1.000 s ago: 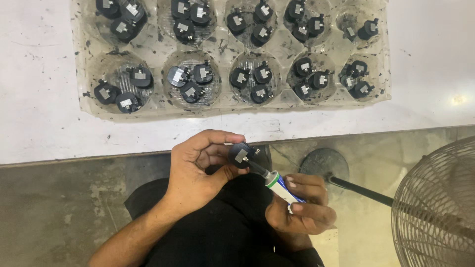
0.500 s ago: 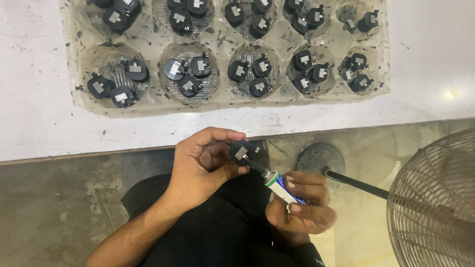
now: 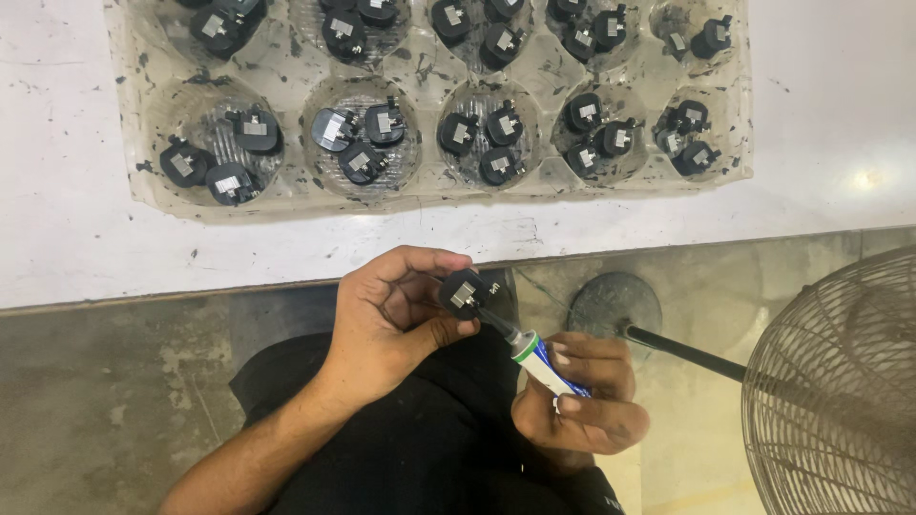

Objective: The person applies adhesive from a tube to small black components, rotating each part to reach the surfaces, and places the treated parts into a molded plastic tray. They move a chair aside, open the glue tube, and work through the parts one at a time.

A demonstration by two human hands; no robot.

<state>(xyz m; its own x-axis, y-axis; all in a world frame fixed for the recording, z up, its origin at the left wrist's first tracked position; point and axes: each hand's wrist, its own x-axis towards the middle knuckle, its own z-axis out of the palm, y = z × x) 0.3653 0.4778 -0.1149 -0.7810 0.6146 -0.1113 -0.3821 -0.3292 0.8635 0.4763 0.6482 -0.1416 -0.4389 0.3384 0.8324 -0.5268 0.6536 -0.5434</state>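
Observation:
My left hand (image 3: 396,319) pinches a small black part with a metal tab (image 3: 463,293) between thumb and fingers, just below the table edge. My right hand (image 3: 577,401) grips a small tube with a green collar and dark nozzle (image 3: 530,355). The nozzle tip touches the black part. A clear plastic tray (image 3: 286,195) with round cups lies on the white table above. Each cup holds up to three of the same black parts (image 3: 358,138).
The white table (image 3: 76,238) is speckled with dark marks and ends just above my hands. A wire fan guard (image 3: 840,391) stands at the lower right, with its dark pole and round base (image 3: 611,305) on the floor. My black clothing fills the bottom middle.
The view has shifted slightly, so the tray sits a little higher in the frame. My hands keep the same hold, with the nozzle staying against the black part.

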